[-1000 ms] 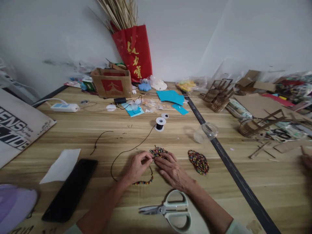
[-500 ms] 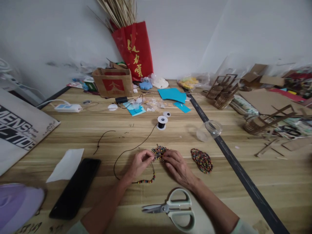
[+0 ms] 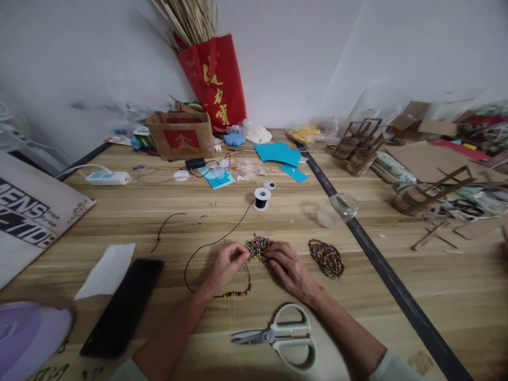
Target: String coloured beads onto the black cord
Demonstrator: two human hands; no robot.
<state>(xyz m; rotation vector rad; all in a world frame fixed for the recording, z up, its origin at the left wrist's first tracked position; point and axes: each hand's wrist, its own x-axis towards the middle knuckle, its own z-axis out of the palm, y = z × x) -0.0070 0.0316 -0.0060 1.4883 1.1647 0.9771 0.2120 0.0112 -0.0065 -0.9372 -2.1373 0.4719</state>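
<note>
in the middle of the bench, there's a pile of small multicoloured wooden-looking beads with a hand at either side. left hand has thumb and fingertips pinched, and the black cord runs up into them, so it looks gripped; can't tell if a bead's in there too. right hand rests palm down against the pile's right edge, unclenched, thumb apart from the fingers.

imo biggest risk is the loose beads: nothing walls them in, so one careless sweep of the right hand could send them rolling. also, the strung beads sit on a slack loop near the left wrist. if that pinch slips and the tip drops, they could slide off, unless there's a knot i can't see. and the loop passes under the left forearm, so a lift could snag it and tip the upright spool.
</note>
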